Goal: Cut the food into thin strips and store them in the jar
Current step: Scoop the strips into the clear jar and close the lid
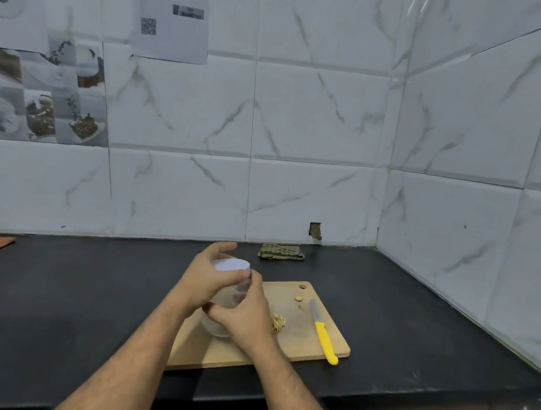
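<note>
The step in hand looks like unscrewing the lid (232, 264) of the jar (220, 314) so the strips (278, 322) can go in. To do it well, hold the clear body firm and turn only the cap, keeping the jar low over the cutting board (310, 341) (a slip then costs little). The left hand (207, 280) curls over the white lid from above, fingers wrapped round its rim; the right hand (243, 314) clasps the jar's body from the side. The cut strips lie in a small heap near the board's middle, just right of the hands. The knife (322, 330) rests by the board's right edge.
</note>
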